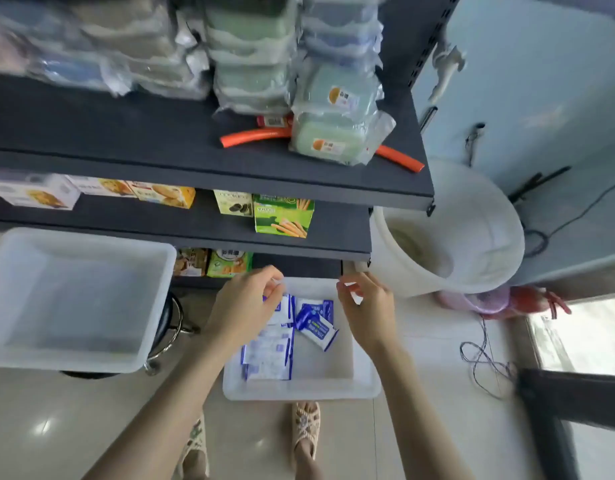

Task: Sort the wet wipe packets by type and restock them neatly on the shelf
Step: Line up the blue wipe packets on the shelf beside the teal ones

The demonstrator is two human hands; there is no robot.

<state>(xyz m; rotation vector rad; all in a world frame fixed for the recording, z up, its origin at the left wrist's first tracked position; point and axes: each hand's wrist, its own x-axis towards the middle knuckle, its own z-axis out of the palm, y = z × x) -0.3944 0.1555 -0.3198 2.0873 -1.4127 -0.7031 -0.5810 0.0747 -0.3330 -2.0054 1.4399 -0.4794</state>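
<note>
The person stands facing a dark shelf unit (160,140), and a small white bin (299,390) sits on the tiled floor just beyond their sandalled feet (304,427). The wet wipe packets are all in that bin. Flat white packets (269,355) with blue edges lie stacked along its left side. A few darker blue packets (316,323) lie loose and tilted toward the far middle.

The left hand (245,303) reaches into the far left part of the bin. Its fingers are bent down over the top edge of a white packet. There is blur, and I cannot tell whether they actually pinch it.

The right hand (365,306) hovers over the far right corner of the bin. Its fingers are loosely curled, and the bin wall shows through the gap between thumb and forefinger.

To the left, a larger white tray (74,362) rests on a black stool (171,327), level with the lowest shelf.

On the shelves, biscuit boxes (283,216) stand in the two lower rows. The top board carries stacks of pale green lidded containers (328,133) wrapped in plastic. An orange hose (254,135) lies partly under them.

To the right of the shelf unit stands a big white bucket (472,209). A thin cable (486,358) lies looped on the floor nearer to me.
</note>
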